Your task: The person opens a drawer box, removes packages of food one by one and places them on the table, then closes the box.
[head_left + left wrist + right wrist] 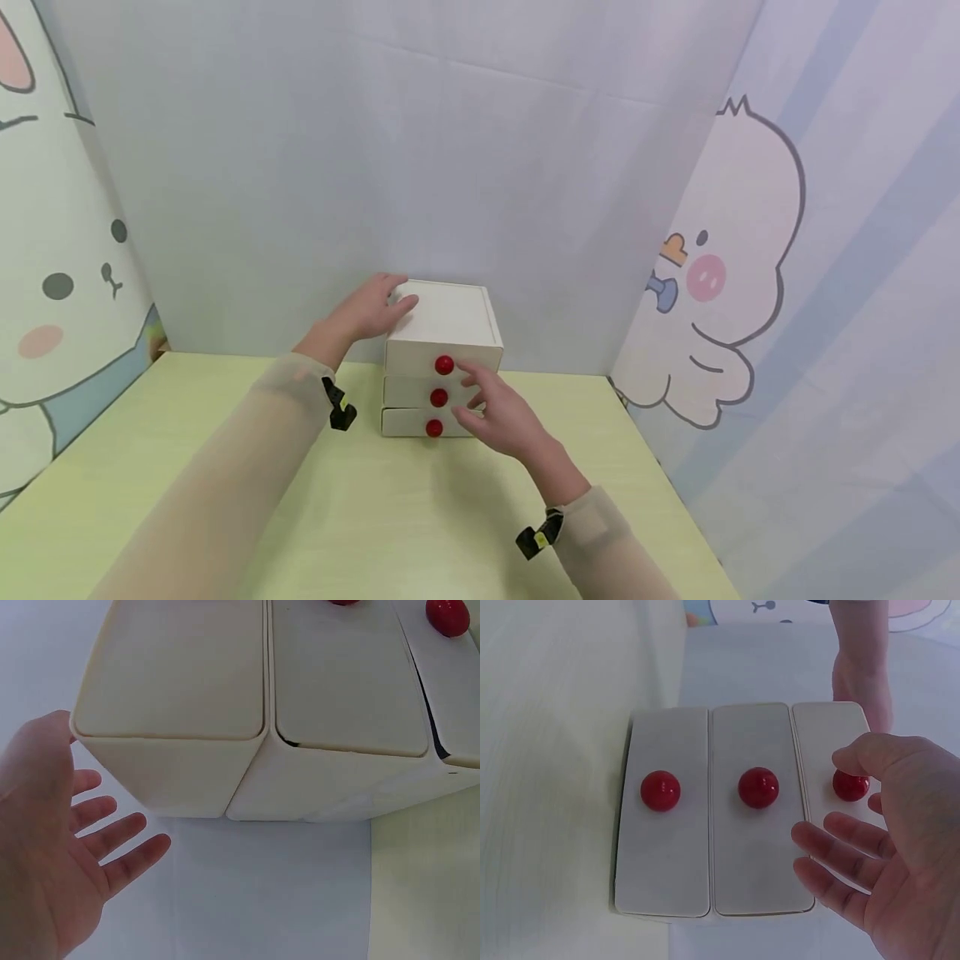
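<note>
A small white chest of three stacked drawers (446, 315) stands with a round red knob on each drawer front. My left hand (366, 310) is at the chest's upper left edge, its thumb over the top and its fingers spread in the left wrist view. Near the top knob (444, 365) is my right hand (504, 414), fingers apart and lightly bent, gripping nothing. In the right wrist view its thumb overlaps that top knob. Lower down are the middle knob (758, 787) and the bottom knob (661, 790). All three drawers look closed.
The chest stands on a pale yellow-green table (360, 517), near its back edge. Behind it hangs a plain light curtain (420, 167). Cartoon-printed panels, one with a duck (738, 208), flank the table. A small black device (540, 537) is strapped at each wrist.
</note>
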A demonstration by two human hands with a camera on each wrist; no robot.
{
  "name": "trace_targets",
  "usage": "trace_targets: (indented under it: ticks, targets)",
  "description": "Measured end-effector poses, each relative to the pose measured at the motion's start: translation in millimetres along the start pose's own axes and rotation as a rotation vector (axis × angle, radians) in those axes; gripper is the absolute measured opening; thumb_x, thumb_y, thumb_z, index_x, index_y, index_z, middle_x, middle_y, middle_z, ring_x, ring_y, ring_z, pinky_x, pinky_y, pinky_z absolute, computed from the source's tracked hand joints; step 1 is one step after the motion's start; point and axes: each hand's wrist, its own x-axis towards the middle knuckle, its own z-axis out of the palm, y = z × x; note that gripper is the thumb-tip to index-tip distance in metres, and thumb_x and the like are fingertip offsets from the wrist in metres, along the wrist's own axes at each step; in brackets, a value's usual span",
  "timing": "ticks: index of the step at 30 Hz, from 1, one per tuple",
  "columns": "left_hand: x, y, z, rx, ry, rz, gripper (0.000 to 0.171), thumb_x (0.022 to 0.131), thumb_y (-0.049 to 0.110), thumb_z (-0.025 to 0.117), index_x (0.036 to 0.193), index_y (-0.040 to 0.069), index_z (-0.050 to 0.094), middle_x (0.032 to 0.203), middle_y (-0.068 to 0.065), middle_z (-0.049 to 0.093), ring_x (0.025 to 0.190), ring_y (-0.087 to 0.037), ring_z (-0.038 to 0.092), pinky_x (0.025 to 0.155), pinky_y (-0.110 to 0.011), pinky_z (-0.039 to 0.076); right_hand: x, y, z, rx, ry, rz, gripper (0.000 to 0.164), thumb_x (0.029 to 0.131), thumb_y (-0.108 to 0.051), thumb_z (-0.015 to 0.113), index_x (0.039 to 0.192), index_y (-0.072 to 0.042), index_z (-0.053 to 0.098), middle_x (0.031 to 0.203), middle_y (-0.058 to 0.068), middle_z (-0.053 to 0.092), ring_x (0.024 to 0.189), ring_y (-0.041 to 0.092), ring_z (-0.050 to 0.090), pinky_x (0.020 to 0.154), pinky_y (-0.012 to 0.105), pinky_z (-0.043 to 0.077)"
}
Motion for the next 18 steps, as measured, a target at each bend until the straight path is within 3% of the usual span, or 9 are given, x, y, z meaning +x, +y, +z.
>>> trace_targets:
  ticks: [5, 10, 18]
  targets:
    - [7.6, 3.1, 1.9, 0.025, -0.002, 0.017, 0.073, 0.114, 0.052, 0.045, 0.172, 0.007, 0.036, 0.179, -0.021, 0.030, 0.167, -0.044, 0.027, 0.136, -0.063, 0.025, 7.6, -3.7, 4.7, 0.012, 0.005, -0.013, 0.071, 0.106, -0.024, 0.070, 0.169, -0.020, 0.038, 0.144, 0.009, 0.068, 0.106, 0.021, 0.077, 0.090, 0.040, 0.064]
    - [9.7, 5.1, 6.5, 0.059, -0.050, 0.019, 0.067, 0.115, 0.050, 0.043, 0.172, 0.014, 0.039, 0.183, -0.014, 0.026, 0.170, -0.041, 0.022, 0.137, -0.062, 0.022, 12.5, -6.1, 7.7, 0.028, 0.010, -0.008, 0.071, 0.105, -0.023, 0.070, 0.168, -0.019, 0.038, 0.142, 0.010, 0.068, 0.103, 0.021, 0.077, 0.089, 0.039, 0.065]
    - [7.2, 1.0, 14.9, -0.015, -0.094, -0.036, 0.062, 0.116, 0.049, 0.036, 0.169, 0.019, 0.046, 0.181, -0.012, 0.032, 0.169, -0.041, 0.025, 0.137, -0.061, 0.023, 22.4, -5.2, 11.1, 0.103, 0.005, 0.002, 0.068, 0.106, -0.020, 0.072, 0.164, -0.017, 0.038, 0.138, 0.011, 0.067, 0.095, 0.016, 0.075, 0.090, 0.035, 0.065]
